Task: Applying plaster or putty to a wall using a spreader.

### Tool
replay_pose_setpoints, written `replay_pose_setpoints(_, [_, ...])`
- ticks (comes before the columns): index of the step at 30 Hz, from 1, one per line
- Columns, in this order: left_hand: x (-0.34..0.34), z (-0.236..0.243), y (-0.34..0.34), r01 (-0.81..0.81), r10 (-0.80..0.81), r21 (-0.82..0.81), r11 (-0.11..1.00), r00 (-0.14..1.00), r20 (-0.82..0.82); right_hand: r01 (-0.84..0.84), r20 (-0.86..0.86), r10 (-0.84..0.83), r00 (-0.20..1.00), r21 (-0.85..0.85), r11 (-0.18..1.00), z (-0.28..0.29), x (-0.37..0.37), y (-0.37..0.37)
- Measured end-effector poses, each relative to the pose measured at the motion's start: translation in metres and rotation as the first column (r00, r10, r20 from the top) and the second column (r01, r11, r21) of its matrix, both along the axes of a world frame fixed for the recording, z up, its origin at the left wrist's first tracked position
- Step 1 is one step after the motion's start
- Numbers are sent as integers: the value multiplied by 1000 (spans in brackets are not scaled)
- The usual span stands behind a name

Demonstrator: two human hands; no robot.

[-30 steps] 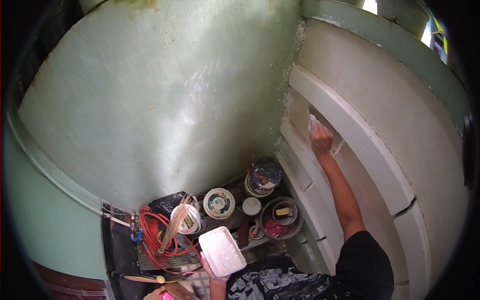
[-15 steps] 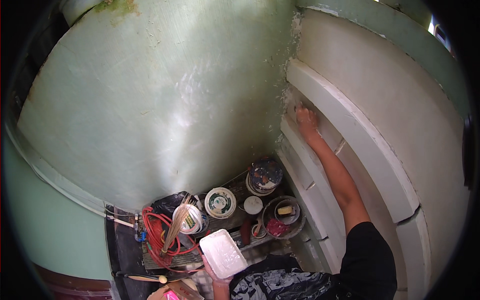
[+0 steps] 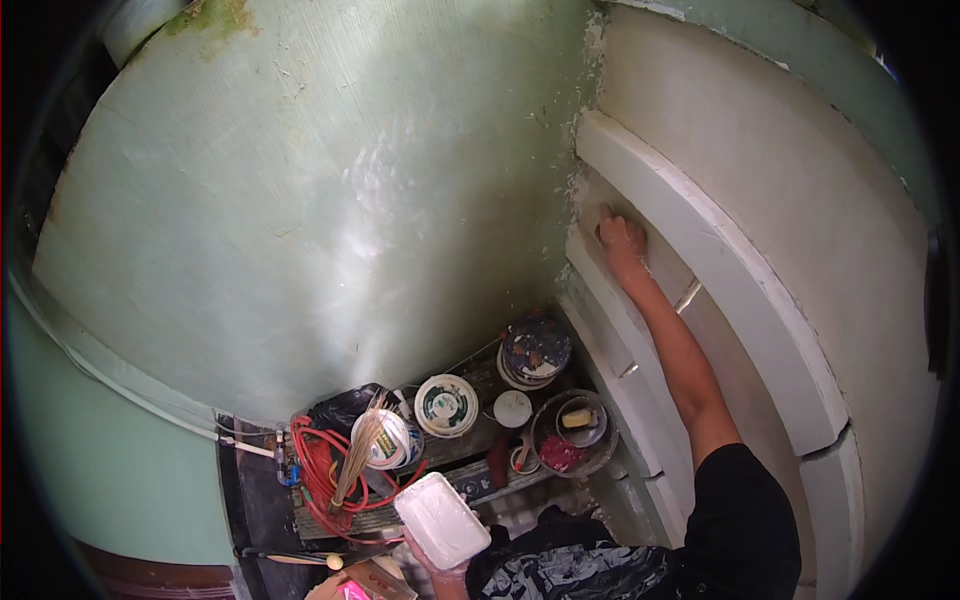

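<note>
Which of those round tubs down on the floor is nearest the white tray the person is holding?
The white-lidded tub with straw bristles lying across it, just above the white tray in the left hand; the other tubs sit farther right.

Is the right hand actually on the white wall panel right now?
Touching. In the head view the right hand lies flat against the white wall panel just under the raised white moulding, with no gap visible between fingers and surface.

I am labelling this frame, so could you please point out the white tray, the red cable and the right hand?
white tray point(image 3: 441, 520), head view, middle of its flat face.
red cable point(image 3: 318, 472), head view, coiled loops.
right hand point(image 3: 622, 240), head view, back of hand.
</note>
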State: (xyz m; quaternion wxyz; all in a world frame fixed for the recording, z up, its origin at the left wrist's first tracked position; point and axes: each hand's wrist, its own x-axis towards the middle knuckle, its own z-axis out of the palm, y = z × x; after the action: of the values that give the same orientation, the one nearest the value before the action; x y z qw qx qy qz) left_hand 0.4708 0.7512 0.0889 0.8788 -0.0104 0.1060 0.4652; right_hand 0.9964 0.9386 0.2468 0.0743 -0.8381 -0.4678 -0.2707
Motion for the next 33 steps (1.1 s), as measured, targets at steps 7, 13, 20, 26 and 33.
replay_pose_setpoints(7, [-11,0,5,-17,17,-3,1000,1000,-26,-129,117,105,988,220,967,-6,-15,3])
replay_pose_setpoints(13, [-23,-1,10,5,-3,31,999,998,-57,-71,365,-82,927,388,919,-19,-5,-1])
replay_pose_setpoints(20, [-48,-6,19,41,-39,15,999,995,-95,-81,417,-70,906,334,939,-51,-21,-75])
replay_pose_setpoints(26, [-78,-17,30,38,-31,60,998,994,-108,-203,408,-27,912,508,837,-43,-61,-142])
replay_pose_setpoints(33, [-77,27,57,106,-99,-54,993,989,110,-44,330,-244,912,669,742,-28,-86,-167])
